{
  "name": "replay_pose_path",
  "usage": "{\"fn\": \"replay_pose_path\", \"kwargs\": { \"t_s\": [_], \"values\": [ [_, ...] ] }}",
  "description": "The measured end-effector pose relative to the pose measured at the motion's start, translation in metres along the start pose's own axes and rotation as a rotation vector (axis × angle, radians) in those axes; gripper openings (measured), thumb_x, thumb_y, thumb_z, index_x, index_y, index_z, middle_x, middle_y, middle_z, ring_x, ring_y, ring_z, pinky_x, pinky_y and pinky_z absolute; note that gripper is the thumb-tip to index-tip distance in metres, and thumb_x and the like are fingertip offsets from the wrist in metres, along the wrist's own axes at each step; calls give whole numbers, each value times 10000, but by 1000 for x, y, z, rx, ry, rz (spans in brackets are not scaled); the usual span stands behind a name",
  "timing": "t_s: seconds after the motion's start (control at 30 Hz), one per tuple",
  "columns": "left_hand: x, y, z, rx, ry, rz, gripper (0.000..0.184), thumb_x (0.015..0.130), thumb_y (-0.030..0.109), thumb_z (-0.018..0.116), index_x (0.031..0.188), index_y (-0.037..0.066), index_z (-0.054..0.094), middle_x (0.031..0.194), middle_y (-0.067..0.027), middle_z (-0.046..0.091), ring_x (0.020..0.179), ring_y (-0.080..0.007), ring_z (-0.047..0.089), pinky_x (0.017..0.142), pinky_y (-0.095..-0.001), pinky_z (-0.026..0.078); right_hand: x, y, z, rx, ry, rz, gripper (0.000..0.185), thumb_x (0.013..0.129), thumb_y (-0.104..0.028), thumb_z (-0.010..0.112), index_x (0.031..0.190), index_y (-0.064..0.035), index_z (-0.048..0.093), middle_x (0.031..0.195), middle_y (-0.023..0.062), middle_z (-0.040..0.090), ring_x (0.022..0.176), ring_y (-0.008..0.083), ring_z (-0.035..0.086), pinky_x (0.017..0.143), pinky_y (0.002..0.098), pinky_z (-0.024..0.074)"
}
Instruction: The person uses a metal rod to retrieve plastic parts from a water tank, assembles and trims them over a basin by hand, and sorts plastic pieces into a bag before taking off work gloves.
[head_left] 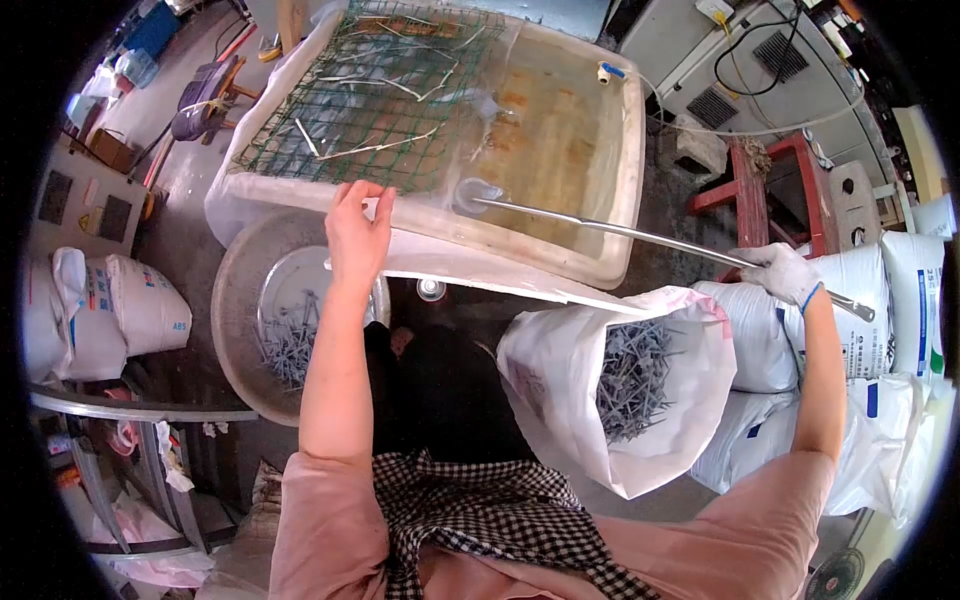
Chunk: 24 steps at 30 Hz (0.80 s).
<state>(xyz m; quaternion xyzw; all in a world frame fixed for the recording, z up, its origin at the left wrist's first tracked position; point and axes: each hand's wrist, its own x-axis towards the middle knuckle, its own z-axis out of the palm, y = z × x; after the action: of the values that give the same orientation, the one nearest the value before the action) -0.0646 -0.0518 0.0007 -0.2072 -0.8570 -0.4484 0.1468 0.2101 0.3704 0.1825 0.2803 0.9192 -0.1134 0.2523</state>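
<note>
One right hand [785,272], in a white glove with a blue cuff: fingers wrapped firmly round a long, straight, silver-coloured metal pole [620,230], a short length projecting past the fist at lower right.

One left hand [358,225], bare: fingers bent, thumb near the forefinger, at the near rim of a large, white, round-cornered tank [634,130]. Whether anything is pinched between those tips cannot be told from this angle. The pole lies to their right, apart from them.

One pale, round scoop head [478,194], at the pole's far end: in the tank, near the left fingertips and well apart from the gloved ones; outline somewhat unclear, seemingly through water.

One body of cloudy, yellowish water [560,150], rust-brown patches showing, in the tank's right part; one blue-handled valve [612,72] at the far right corner.

One green mesh net [370,70], over the left part, thin white strips lying on it.

One open white sack [690,400], below the pole, holding many grey-blue, spiky pieces [635,385].

One round, grey-beige basin [235,320], beside the left forearm, similar pieces inside.

One red stand [808,190], beyond the glove.

Several filled white sacks [750,320], stacked at right; others at far left.
</note>
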Motion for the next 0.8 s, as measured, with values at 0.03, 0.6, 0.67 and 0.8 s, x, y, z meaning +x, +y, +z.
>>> {"fn": "replay_pose_path", "kwargs": {
  "t_s": [0.03,0.6,0.67,0.8],
  "values": [
    [0,0,0,0,4,0,153,834,157,689,853,21,621,834,-158,608,772,-363,603,694,-434,474,1,-16,1,-7,-7,21,387,805,-181,669,1184,-104,654,877,200,681,749,231,666,750,329,510],
    [-3,6,-9,-55,53,19,112,824,110,683,825,21,616,832,-138,601,758,-344,591,672,-414,473,174,-99,86,-15,8,-310,378,867,-200,590,1233,-106,604,970,243,655,953,396,626,833,382,499],
    [-2,5,-12,-63,49,-8,113,826,112,682,825,21,616,827,-136,602,756,-339,592,670,-412,473,160,-78,72,54,-18,-284,379,861,-206,603,1228,-111,614,964,238,662,908,344,659,824,361,503],
    [-2,4,-11,-84,31,-25,111,830,115,680,829,21,619,816,-132,605,751,-324,596,666,-408,472,82,-44,38,208,-61,-71,415,841,-132,628,1256,-120,621,723,32,618,547,88,479,533,265,433]
  ]
}}
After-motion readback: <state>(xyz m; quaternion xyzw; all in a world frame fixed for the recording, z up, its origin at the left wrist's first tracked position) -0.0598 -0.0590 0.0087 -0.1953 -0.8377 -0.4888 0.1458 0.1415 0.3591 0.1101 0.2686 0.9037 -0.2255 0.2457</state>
